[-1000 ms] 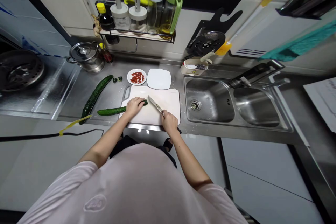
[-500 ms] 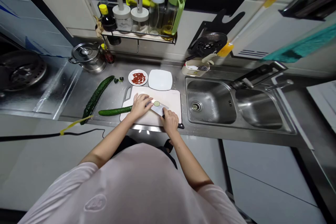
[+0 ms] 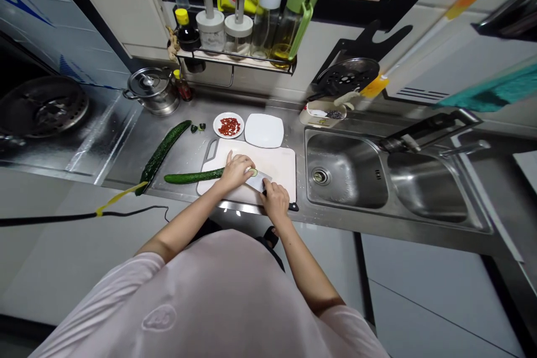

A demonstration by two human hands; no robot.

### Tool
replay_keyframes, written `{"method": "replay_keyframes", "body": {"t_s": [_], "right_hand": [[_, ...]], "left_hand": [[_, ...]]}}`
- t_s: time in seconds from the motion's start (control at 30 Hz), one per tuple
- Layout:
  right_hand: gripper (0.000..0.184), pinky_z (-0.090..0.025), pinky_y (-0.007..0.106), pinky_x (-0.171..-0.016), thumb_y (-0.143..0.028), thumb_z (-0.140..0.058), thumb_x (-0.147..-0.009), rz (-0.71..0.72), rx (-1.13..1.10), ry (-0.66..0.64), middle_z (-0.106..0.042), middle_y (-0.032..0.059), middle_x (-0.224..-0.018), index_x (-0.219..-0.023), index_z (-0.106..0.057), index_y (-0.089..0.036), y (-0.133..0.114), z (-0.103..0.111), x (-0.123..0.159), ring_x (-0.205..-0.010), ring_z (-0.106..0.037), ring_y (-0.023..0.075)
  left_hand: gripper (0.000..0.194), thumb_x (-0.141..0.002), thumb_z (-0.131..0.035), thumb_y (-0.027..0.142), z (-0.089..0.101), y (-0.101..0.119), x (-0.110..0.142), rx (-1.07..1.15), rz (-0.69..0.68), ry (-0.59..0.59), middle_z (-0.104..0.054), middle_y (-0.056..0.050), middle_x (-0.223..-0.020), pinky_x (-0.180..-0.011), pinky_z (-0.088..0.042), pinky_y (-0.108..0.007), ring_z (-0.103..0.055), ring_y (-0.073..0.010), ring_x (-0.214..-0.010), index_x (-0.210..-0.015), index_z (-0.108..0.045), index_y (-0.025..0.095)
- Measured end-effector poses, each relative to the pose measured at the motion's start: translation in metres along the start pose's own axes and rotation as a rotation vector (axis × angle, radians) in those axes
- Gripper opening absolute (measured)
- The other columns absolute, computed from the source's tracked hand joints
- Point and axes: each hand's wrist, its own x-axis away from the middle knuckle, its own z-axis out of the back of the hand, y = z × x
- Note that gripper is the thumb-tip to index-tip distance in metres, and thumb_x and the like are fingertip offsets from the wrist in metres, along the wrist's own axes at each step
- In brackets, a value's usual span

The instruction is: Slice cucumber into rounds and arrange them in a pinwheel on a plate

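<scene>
On a white cutting board [image 3: 274, 160] lies a thin cucumber [image 3: 191, 177], its left part sticking out over the steel counter. My left hand [image 3: 236, 170] is curled over the cucumber's right end and holds it down. My right hand [image 3: 274, 201] grips the handle of a knife [image 3: 258, 181]; the blade lies flat beside my left fingers with a cucumber slice [image 3: 253, 172] on it.
A thicker cucumber [image 3: 163, 148] lies left of the board. Behind it stand a small plate of red chilli [image 3: 229, 125] and a white square plate [image 3: 264, 130]. A double sink [image 3: 348, 170] is on the right, a steel pot [image 3: 151, 89] and a spice rack [image 3: 235, 55] at the back.
The knife went from upright on the cucumber's end to lying flat with a cut slice on it. My left hand slid right over the cut end. The view shifted a little.
</scene>
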Motion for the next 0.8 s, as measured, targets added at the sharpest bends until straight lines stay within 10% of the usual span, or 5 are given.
{"method": "replay_keyframes", "body": {"t_s": [0.3,0.8], "right_hand": [[0.044,-0.030,0.030,-0.082,-0.032,-0.057,-0.088,-0.101,-0.026,-0.050,-0.063,0.0081,-0.100,-0.129,-0.052,-0.018,0.019,0.000,0.000,-0.092,-0.051,0.0216],[0.034,-0.033,0.026,-0.068,-0.038,-0.042,-0.094,-0.375,-0.239,-0.091,-0.071,0.0056,-0.095,-0.118,-0.062,-0.025,0.032,-0.003,-0.001,-0.083,-0.063,0.0191]], "left_hand": [[0.016,-0.083,-0.061,0.037,0.007,-0.012,-0.001,0.252,0.270,0.141,-0.069,-0.001,-0.081,-0.084,-0.043,-0.034,-0.062,-0.0178,-0.081,-0.085,-0.067,0.023],[0.014,-0.076,-0.063,0.037,-0.008,-0.119,-0.037,0.155,0.747,0.246,-0.071,0.001,-0.085,-0.080,-0.041,-0.031,-0.062,-0.0170,-0.083,-0.083,-0.066,0.025]]}}
